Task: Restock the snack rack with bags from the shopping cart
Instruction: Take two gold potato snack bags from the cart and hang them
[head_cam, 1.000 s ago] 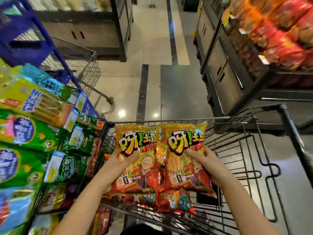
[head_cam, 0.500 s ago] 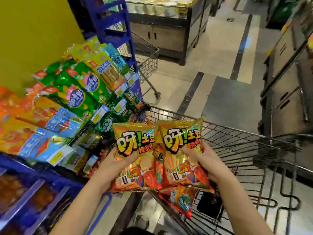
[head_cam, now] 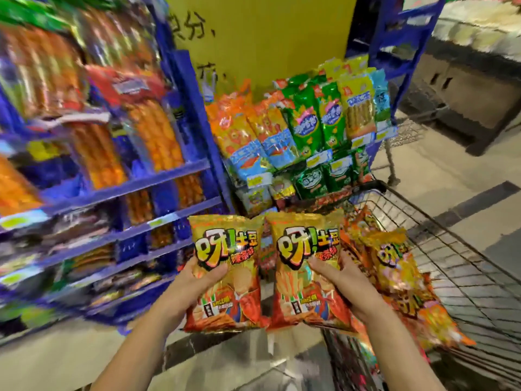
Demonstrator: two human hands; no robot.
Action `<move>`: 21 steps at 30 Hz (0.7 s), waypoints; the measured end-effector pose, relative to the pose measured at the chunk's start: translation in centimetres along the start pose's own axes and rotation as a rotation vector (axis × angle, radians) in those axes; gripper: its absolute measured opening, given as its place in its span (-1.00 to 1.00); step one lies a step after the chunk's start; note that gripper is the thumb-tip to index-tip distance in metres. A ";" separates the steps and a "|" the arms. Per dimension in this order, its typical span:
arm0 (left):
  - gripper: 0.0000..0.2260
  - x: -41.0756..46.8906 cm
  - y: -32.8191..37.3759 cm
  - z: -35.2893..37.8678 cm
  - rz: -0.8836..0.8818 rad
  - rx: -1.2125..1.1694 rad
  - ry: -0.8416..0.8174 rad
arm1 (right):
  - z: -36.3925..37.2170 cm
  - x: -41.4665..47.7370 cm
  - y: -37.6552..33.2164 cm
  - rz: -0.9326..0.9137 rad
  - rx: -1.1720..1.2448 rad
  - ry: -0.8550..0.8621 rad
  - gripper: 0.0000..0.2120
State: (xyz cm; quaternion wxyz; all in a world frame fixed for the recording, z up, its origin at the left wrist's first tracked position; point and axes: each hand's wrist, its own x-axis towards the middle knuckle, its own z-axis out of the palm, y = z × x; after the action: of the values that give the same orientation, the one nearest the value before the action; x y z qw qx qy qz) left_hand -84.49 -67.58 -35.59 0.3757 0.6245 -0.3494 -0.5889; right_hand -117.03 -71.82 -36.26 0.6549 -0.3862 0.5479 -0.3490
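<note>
Nearest us, our left grip (head_cam: 201,280) curls round the side of a gold-and-red foil crisp bag (head_cam: 225,244), with the thumb across its front. Just beside it, our right grip (head_cam: 341,277) clasps a second matching foil bag (head_cam: 303,244) the same way. Both bags are upright, their edges almost touching, held over the floor beside the grey wire shopping cart (head_cam: 456,266). More gold bags (head_cam: 394,266) lie inside the cart. Beyond are blurred blue metal shelves (head_cam: 174,176) on the left and a snack rack of green and orange packets (head_cam: 310,128) before a yellow board (head_cam: 267,38).
</note>
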 end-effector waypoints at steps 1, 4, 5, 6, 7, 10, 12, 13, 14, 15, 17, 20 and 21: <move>-0.23 -1.1 -0.7 -1.7 -0.003 -0.016 0.047 | 1.5 0.4 0.0 0.006 -0.025 -0.044 0.03; -0.13 -4.6 -3.3 -7.1 -0.001 -0.111 0.168 | 8.0 0.0 -1.0 0.003 -0.033 -0.167 -0.09; -0.17 -6.0 -4.2 -8.7 -0.002 -0.149 0.188 | 10.2 -0.3 -1.0 -0.001 -0.054 -0.205 -0.06; -0.22 -7.5 -5.1 -10.5 -0.001 -0.206 0.201 | 12.3 -0.5 -0.8 0.016 -0.080 -0.264 -0.10; -0.24 -9.2 -5.9 -12.2 0.004 -0.269 0.206 | 14.8 -0.7 -0.5 0.016 -0.102 -0.313 -0.19; -0.13 -14.6 -8.8 -17.9 0.047 -0.382 0.289 | 22.5 -2.2 0.9 0.023 -0.117 -0.413 -0.47; -0.21 -18.7 -10.6 -21.6 0.068 -0.430 0.347 | 28.1 -3.9 2.0 0.034 -0.153 -0.486 -0.53; -0.31 -20.8 -11.3 -23.2 0.075 -0.446 0.385 | 31.0 -4.8 2.5 0.033 -0.171 -0.512 -0.54; -0.43 -22.8 -12.3 -25.0 0.079 -0.464 0.433 | 33.8 -5.7 3.0 0.042 -0.185 -0.550 -0.54; -0.51 -24.7 -13.4 -26.8 0.087 -0.479 0.476 | 36.6 -6.6 3.7 0.048 -0.208 -0.585 -0.54; -0.36 -28.4 -15.3 -30.3 0.119 -0.493 0.570 | 41.9 -8.6 4.8 0.043 -0.263 -0.654 -0.55; -0.01 -34.0 -18.0 -35.1 0.125 -0.548 0.659 | 49.3 -11.2 6.7 0.032 -0.335 -0.773 -0.56; -0.04 -36.0 -18.7 -36.4 0.144 -0.568 0.685 | 51.7 -12.1 7.3 0.033 -0.350 -0.798 -0.58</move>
State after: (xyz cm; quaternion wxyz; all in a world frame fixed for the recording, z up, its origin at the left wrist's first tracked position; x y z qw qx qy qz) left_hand -50.47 -24.98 -34.16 0.6662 0.6297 -0.0721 -0.3930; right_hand -67.61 -51.42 -32.11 0.7454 -0.5874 0.3089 -0.0636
